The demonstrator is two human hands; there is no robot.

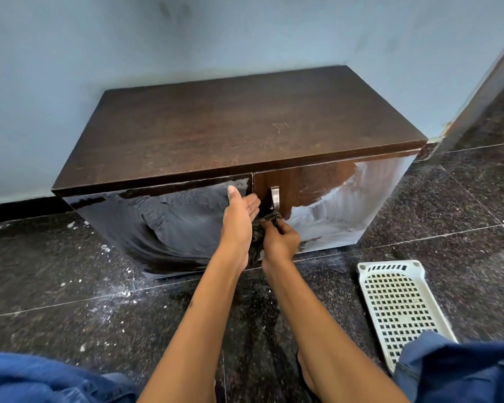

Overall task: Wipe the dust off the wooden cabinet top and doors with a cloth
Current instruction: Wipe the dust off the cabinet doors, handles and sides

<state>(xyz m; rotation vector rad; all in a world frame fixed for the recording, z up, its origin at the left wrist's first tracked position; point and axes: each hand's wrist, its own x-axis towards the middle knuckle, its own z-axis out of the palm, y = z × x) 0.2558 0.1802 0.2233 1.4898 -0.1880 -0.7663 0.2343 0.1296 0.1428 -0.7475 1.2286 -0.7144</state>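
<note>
Blue-trousered knees (35, 376) frame the view. Left hand (239, 219) flat, fingers straight, against cabinet (216, 126) door (163, 222). Right hand (280, 238) grips dark cloth (256, 237) beneath handle (274, 197).

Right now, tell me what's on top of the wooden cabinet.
Nothing stands on the cabinet top; only faint dust and scuff marks show. Its contents stay hidden: both doors are closed.

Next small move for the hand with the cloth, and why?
Probably sweep the cloth, pinched in the right hand below the handle, rightward across the right door: a pale dusty film covers most of it, cleared only near the handle.
</note>
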